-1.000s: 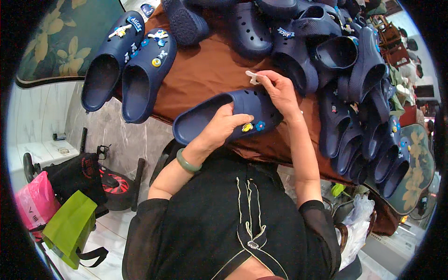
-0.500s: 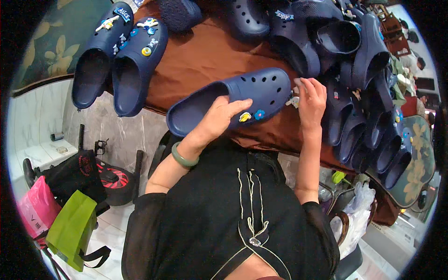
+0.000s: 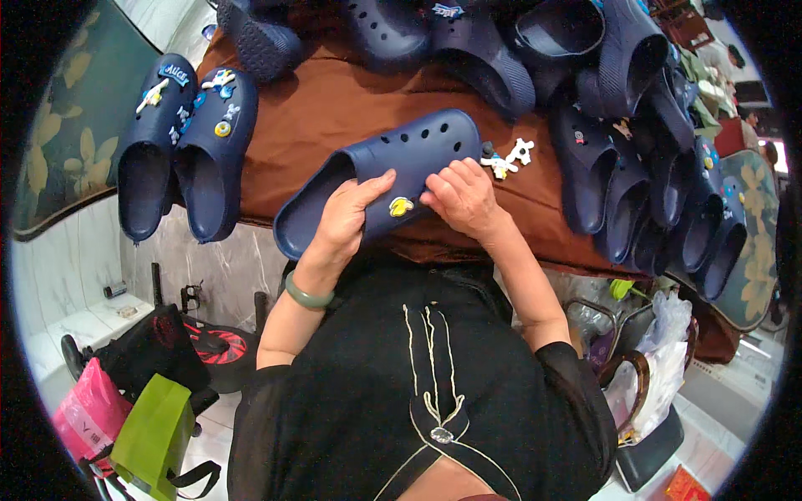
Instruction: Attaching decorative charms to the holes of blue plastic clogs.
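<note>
A navy blue clog (image 3: pixel 380 154) with holes in its upper lies tilted before me, toe to the upper right. My left hand (image 3: pixel 344 215) grips its side, thumb on top and fingers inside the opening. A yellow and white charm (image 3: pixel 402 206) sits on the upper beside the thumb. My right hand (image 3: pixel 462 198) is closed, fingertips pressed together against the upper near the toe. Whatever those fingers pinch is hidden. Just past the toe, small white charms (image 3: pixel 507 159) lie loose on the brown cloth (image 3: pixel 309 108).
Two charm-decorated navy clogs (image 3: pixel 238 125) stand at the cloth's left edge. Several more clogs (image 3: pixel 585 179) crowd the back and right. A pink bag (image 3: pixel 92 409) and a green bag (image 3: pixel 150 426) are at lower left; clear plastic bags (image 3: pixel 660 367) are at lower right.
My right hand has moved from beside the loose charms onto the clog's upper, covering where a blue flower charm showed. The whole view has shifted. My left hand keeps its grip.
</note>
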`<state>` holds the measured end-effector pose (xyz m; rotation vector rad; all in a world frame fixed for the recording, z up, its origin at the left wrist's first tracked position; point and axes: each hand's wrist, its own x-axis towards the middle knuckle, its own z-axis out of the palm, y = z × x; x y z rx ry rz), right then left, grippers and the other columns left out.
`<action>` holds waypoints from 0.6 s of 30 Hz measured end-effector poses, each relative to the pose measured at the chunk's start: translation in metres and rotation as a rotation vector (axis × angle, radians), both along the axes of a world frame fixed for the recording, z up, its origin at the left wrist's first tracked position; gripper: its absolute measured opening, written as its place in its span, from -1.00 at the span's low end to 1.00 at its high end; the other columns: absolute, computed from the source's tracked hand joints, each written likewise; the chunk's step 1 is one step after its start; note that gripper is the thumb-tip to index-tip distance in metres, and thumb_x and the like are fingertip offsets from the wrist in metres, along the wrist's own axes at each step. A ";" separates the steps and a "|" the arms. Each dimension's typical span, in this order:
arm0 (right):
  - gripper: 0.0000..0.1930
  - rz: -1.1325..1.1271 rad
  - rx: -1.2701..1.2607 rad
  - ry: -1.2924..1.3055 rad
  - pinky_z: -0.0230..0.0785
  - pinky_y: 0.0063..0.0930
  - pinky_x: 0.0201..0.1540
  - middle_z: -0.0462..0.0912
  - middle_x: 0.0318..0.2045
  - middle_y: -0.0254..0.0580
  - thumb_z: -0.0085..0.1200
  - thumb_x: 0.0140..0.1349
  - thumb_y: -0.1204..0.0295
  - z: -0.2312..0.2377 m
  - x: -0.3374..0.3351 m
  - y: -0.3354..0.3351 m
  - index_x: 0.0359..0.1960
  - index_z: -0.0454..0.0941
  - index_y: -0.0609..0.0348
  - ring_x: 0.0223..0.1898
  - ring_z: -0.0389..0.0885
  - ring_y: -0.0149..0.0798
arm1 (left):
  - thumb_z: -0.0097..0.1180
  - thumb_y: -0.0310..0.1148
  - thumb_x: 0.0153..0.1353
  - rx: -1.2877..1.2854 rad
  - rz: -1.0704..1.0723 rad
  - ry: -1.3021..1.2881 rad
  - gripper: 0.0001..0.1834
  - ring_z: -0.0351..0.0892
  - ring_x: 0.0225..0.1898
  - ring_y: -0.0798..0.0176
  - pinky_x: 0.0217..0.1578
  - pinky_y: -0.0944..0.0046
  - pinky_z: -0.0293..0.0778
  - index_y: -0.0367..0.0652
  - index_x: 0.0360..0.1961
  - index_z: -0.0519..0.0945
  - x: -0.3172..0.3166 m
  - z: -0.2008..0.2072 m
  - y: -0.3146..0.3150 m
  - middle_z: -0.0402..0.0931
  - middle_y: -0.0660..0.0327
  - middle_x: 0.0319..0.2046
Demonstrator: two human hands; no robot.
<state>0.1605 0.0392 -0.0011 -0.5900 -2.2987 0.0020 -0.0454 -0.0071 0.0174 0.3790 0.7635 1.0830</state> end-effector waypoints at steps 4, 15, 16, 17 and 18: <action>-0.84 -0.089 -0.038 0.123 0.29 -0.28 -0.46 0.48 -0.53 -0.25 0.18 0.10 0.42 0.006 -0.006 0.013 -0.32 0.46 0.12 -0.52 0.45 -0.16 | 0.07 -0.41 0.28 0.016 0.002 0.032 -0.70 0.60 -0.09 0.28 -0.02 0.31 0.48 -0.40 -0.05 0.54 0.002 0.011 0.002 0.60 0.11 -0.11; -0.62 -0.472 -0.081 0.070 0.38 -0.22 -0.21 0.56 -0.31 -0.15 0.36 -0.05 0.33 0.022 0.037 0.006 -0.19 0.52 0.13 -0.27 0.51 -0.05 | 0.06 -0.24 0.33 0.241 0.079 0.455 -0.62 0.51 -0.19 0.44 -0.11 0.39 0.44 -0.39 -0.03 0.53 0.012 0.028 0.003 0.58 0.22 -0.18; -0.54 -0.340 -0.255 0.087 0.38 -0.20 -0.18 0.56 -0.28 -0.15 0.42 -0.14 0.27 0.023 0.027 -0.004 -0.21 0.52 0.13 -0.22 0.52 -0.03 | 0.06 -0.24 0.33 0.241 0.080 0.456 -0.62 0.51 -0.19 0.44 -0.11 0.39 0.44 -0.39 -0.03 0.53 0.011 0.027 0.003 0.58 0.22 -0.18; -0.49 -0.244 -0.373 0.106 0.35 -0.19 -0.19 0.55 -0.31 -0.17 0.42 -0.17 0.18 0.028 0.012 -0.015 -0.21 0.50 0.14 -0.24 0.51 -0.05 | 0.06 -0.24 0.33 0.233 0.067 0.467 -0.63 0.49 -0.21 0.46 -0.14 0.39 0.44 -0.38 -0.05 0.54 0.008 0.025 0.005 0.58 0.24 -0.20; -0.42 -0.174 -0.348 0.001 0.31 -0.21 -0.20 0.52 -0.35 -0.17 0.40 -0.20 0.07 0.036 -0.001 -0.021 -0.20 0.47 0.14 -0.29 0.49 -0.08 | 0.06 -0.24 0.34 0.224 0.055 0.477 -0.63 0.48 -0.22 0.48 -0.17 0.39 0.43 -0.38 -0.07 0.55 0.007 0.023 0.005 0.58 0.26 -0.21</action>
